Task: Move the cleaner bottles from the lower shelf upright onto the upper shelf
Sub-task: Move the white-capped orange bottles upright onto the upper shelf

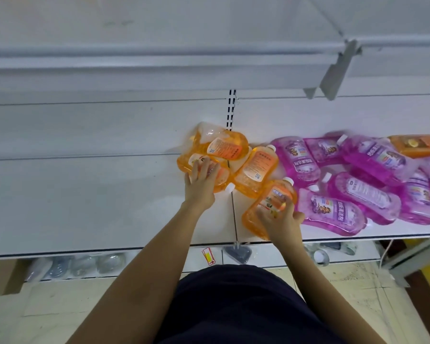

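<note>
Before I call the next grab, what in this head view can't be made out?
- Purple bottles: pile cut off by the right edge; count unknown.
- Upper shelf: only its front lip and underside show; its top is hidden.
- Left hand and right hand: grip undersides hidden by the orange bottles.

The orange bottles [255, 167] and purple bottles [333, 214] are clear, glossy plastic with smooth paper labels and matt white caps. The lower shelf [85, 194] and the upper shelf [134, 68] at twelve o'clock look like smooth painted metal. At six o'clock, dark matt cloth [238, 306].
</note>
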Tool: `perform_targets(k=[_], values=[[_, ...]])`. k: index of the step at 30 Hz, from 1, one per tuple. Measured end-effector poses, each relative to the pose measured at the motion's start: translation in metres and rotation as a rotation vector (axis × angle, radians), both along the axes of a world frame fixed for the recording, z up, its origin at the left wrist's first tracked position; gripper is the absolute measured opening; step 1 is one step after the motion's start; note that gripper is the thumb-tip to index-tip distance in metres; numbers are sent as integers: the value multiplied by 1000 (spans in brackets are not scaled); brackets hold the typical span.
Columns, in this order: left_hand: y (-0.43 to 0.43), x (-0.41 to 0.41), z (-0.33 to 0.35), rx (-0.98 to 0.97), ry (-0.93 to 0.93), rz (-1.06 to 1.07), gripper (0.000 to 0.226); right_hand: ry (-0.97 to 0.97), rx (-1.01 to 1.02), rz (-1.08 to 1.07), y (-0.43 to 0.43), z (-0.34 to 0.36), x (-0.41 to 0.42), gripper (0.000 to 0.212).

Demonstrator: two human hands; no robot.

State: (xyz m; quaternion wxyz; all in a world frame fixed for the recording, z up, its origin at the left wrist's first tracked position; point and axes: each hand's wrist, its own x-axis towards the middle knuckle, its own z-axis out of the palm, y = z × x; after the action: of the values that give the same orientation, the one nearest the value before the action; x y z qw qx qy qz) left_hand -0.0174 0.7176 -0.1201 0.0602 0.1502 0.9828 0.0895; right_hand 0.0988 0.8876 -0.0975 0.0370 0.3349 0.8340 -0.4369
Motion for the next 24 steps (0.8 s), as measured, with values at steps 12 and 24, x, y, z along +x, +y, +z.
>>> perform_targets(k=[12, 24], values=[[-15, -17, -4, -131, 138, -150, 67, 33, -147, -16, 2, -5, 10, 78], [-35, 31, 0, -4, 79, 85, 86, 50, -171, -11, -2, -7, 27, 75]])
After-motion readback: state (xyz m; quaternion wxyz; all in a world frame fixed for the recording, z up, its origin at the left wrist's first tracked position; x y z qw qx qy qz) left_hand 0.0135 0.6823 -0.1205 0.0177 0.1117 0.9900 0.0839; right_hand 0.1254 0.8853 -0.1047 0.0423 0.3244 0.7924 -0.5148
